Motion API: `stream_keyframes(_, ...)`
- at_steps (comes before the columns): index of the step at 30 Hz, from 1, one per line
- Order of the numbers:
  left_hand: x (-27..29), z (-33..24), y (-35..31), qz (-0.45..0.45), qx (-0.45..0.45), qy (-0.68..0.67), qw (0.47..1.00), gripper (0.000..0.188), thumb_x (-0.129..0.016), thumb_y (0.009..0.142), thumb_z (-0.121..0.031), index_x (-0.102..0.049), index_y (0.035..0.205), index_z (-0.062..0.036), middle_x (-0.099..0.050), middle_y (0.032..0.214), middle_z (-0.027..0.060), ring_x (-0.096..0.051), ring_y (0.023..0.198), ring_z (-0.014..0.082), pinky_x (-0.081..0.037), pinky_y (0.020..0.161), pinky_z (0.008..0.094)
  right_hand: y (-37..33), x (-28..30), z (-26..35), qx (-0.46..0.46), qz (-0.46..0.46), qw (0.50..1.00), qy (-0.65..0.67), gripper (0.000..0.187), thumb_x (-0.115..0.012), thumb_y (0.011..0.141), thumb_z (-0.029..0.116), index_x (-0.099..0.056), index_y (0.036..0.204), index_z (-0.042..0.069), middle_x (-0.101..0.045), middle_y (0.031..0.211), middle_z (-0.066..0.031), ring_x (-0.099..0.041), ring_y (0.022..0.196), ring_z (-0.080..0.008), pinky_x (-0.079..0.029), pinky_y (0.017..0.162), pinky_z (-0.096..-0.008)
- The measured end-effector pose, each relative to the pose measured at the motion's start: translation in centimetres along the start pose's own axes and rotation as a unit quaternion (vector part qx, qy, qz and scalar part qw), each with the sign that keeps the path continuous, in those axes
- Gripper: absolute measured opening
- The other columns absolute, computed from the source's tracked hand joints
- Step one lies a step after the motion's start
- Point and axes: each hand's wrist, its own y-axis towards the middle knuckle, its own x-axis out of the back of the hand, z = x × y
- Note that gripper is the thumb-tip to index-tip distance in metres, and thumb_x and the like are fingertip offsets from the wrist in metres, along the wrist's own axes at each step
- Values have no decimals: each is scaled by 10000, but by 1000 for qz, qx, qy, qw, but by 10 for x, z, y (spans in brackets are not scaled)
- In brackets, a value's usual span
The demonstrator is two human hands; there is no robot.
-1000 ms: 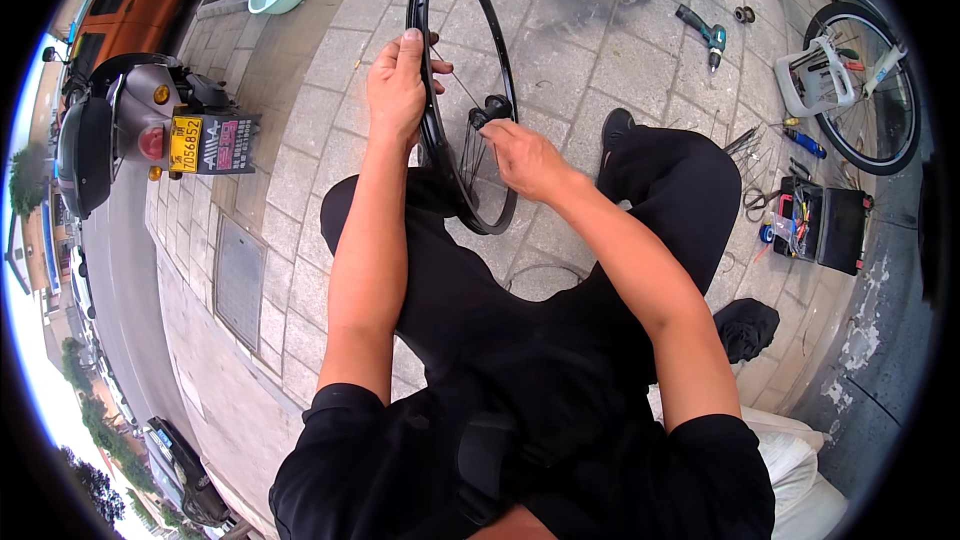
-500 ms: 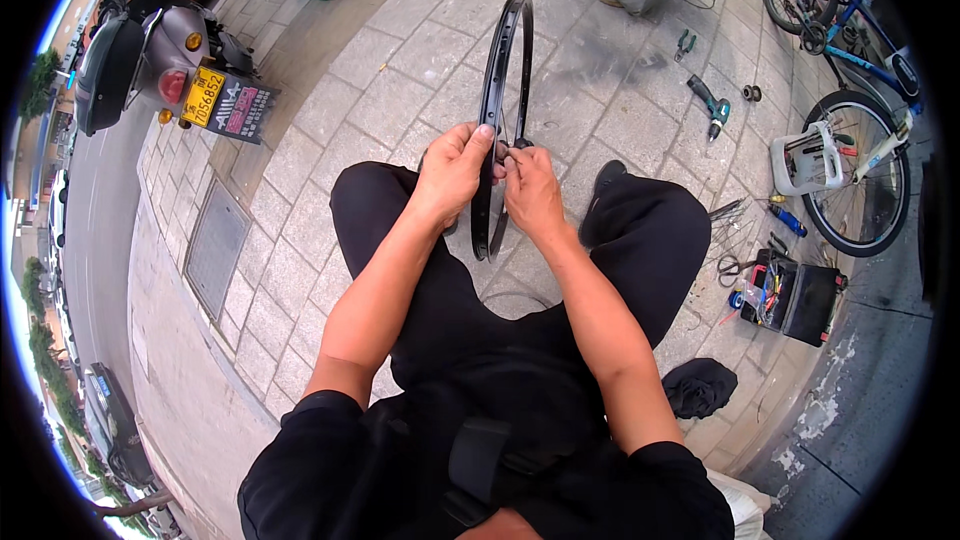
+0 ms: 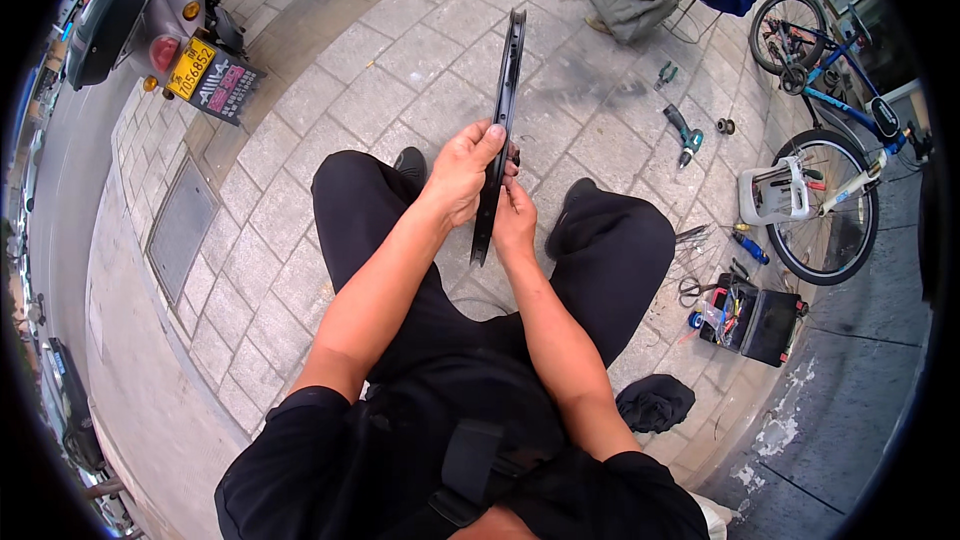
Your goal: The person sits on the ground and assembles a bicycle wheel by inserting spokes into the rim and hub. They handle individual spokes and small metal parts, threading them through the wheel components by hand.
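A black bicycle wheel rim (image 3: pixel 507 80) stands edge-on between my knees, its outer channel with small holes turned toward me. My left hand (image 3: pixel 463 170) is closed around its left side, thumb pressed on the channel. On the other side, my right hand (image 3: pixel 514 223) is held close against the rim at a lower point. Its fingers curl in behind the rim, and their tips are partly hidden, so what they pinch cannot be made out. A small dark part, perhaps the hub, peeks out beside the rim near those fingers.
To the right lie a cordless drill (image 3: pixel 685 137), pliers (image 3: pixel 665 74), an open toolbox (image 3: pixel 755 318) and a dark cloth (image 3: pixel 655 402). A blue bicycle (image 3: pixel 830 95) and a white plastic container (image 3: pixel 772 192) stand beyond. A seated person's grey bag (image 3: pixel 632 2) is ahead; a scooter (image 3: pixel 165 35) is at left.
The rim has turned from showing its open loop to edge-on. My right hand has moved down and its fingers have slipped further behind the rim. My view has shifted slightly.
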Motion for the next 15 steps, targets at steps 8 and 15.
stream_keyframes(8, 13, -9, 13, 30, 43, -97, 994, 323, -697, 1053, -358, -638, 1136, -51, -702, 938, 115, -695, 817, 220, -617, 738, 356, -21, -14, 78, -148, -15, 979, 138, 315, -475, 1143, 197, -638, 1354, 27, -614, 741, -25, -610, 495, -146, -533, 457, -299)
stream_keyframes(15, 22, -9, 8, -10, 61, -33, 998, 421, -695, 1040, -403, -656, 1154, 0, -724, 983, 127, -726, 867, 223, -643, 775, 367, -5, -20, 63, -117, -19, 980, 162, 282, -467, 1142, 227, -650, 1250, 41, -590, 692, -24, -558, 426, -163, -493, 392, -323)
